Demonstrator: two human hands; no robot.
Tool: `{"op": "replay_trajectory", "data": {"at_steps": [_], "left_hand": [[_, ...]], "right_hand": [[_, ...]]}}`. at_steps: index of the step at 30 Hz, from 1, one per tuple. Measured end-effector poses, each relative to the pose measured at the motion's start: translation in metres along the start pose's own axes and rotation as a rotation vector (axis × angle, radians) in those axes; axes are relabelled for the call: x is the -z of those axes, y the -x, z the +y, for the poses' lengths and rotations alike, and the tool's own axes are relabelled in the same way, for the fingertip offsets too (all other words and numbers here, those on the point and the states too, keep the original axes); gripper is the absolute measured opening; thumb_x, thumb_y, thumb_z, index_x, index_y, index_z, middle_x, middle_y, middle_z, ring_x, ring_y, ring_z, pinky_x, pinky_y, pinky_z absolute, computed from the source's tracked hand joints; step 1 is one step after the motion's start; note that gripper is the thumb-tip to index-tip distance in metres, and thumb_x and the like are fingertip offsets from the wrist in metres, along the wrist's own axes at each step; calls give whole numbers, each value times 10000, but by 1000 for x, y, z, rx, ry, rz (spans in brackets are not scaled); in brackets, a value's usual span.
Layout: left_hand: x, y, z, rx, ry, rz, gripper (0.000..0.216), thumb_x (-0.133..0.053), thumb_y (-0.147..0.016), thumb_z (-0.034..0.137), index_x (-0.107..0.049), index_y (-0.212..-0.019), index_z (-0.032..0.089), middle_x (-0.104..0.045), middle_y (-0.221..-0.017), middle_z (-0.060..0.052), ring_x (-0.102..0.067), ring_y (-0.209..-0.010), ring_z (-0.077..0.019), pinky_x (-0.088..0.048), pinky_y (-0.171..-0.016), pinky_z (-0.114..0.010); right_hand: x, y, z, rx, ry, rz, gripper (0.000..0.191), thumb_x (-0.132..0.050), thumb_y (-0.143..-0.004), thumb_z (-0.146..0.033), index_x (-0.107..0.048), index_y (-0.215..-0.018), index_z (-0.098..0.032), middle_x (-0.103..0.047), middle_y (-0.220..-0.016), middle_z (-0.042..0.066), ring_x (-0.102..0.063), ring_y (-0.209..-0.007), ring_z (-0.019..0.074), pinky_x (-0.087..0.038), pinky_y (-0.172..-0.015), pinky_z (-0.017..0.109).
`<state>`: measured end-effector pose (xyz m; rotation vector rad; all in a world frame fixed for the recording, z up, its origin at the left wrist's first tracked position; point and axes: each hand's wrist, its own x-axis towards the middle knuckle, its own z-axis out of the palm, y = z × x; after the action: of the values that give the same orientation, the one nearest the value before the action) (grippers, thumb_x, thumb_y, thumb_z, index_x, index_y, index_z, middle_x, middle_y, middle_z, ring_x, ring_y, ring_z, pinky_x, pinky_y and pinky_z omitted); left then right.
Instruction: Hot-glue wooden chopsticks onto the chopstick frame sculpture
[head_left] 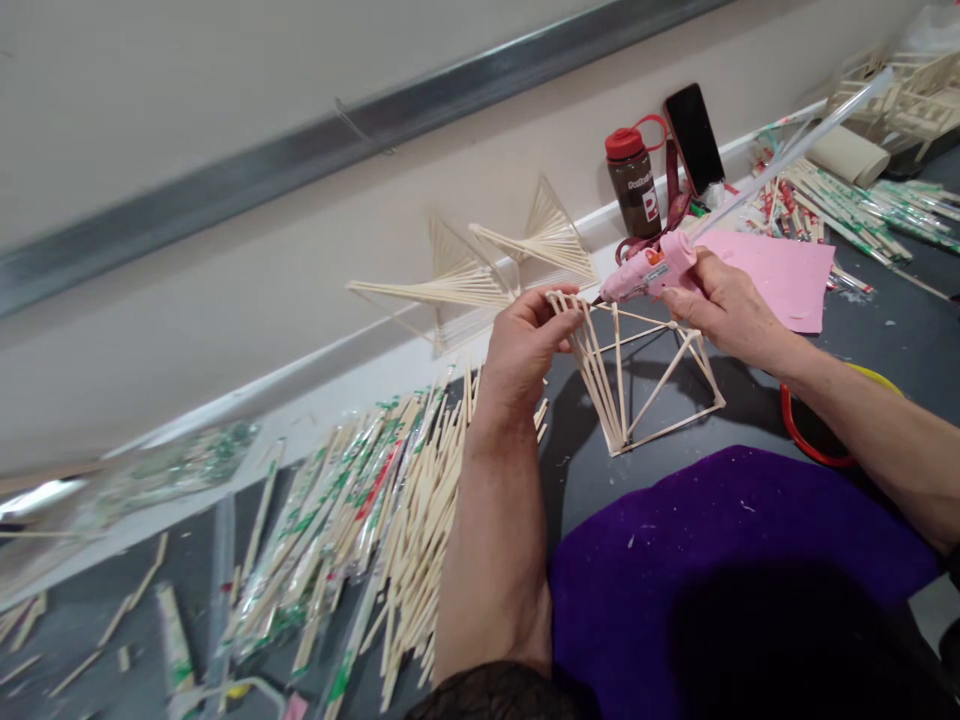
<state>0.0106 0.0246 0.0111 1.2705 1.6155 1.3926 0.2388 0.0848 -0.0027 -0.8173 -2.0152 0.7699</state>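
Heaped at left: sticks (405, 500). Behind: bottle (634, 185), phone (694, 138), pink paper (780, 275). Stands on surface (885, 350): frame (596, 385), pale, open pyramid. Pinches its top with left hand (525, 345); grips glue gun (645, 272) in right hand (724, 305), nozzle at top.

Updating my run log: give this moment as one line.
left hand: pinching stick frame top | right hand: holding pink glue gun, nozzle near frame | beside: loose sticks
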Motion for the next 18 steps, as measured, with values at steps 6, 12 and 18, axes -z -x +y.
{"op": "replay_trajectory", "data": {"at_steps": [6, 12, 18], "left_hand": [[1, 0, 0, -8, -5, -3, 246, -750, -646, 268, -720, -885, 216, -702, -823, -20, -615, -717, -146, -431, -523, -224], [1, 0, -1, -6, -1, -4, 262, -761, -638, 276, -725, -892, 217, -707, -833, -26, -623, -734, -150, -434, -524, -223], [2, -1, -2, 0, -6, -4, 270, -764, -629, 286, -729, -888, 223, -719, -831, -27, -616, -713, -147, -431, -517, -223]], "right_hand": [[0, -1, 0, -10, 33, -5, 403, -496, -908, -559, -533, -1000, -168, -554, -831, 43, -488, -747, 167, -377, -697, 318], [0, -1, -1, -40, 33, 0, 390, -515, -903, -544, -534, -996, -166, -573, -833, 46, -511, -744, 167, -382, -685, 314], [3, 0, -11, -190, -189, -6, 342, -587, -894, -536, -545, -890, -196, -611, -764, 19, -536, -633, 132, -397, -577, 276]]}}
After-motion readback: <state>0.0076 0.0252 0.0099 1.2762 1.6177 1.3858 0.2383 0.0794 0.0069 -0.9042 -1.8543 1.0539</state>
